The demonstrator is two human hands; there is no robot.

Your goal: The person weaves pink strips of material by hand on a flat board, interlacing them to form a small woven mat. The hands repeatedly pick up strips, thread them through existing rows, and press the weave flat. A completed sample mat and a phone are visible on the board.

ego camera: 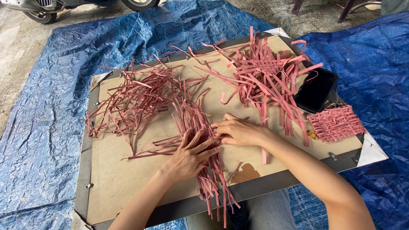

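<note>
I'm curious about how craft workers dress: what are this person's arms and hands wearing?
Nothing at all. Both forearms are bare, with no sleeves in view. The left hand and right hand have no gloves, and no rings, watch or bracelets show. The fingernails look short and unpainted.

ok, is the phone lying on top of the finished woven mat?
No. The black phone lies on the board just above the small woven mat, beside it rather than on it.

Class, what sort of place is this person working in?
Probably an outdoor yard or driveway: a blue tarp spread over concrete ground, a scooter wheel nearby, and a board used as the worktop.
</note>
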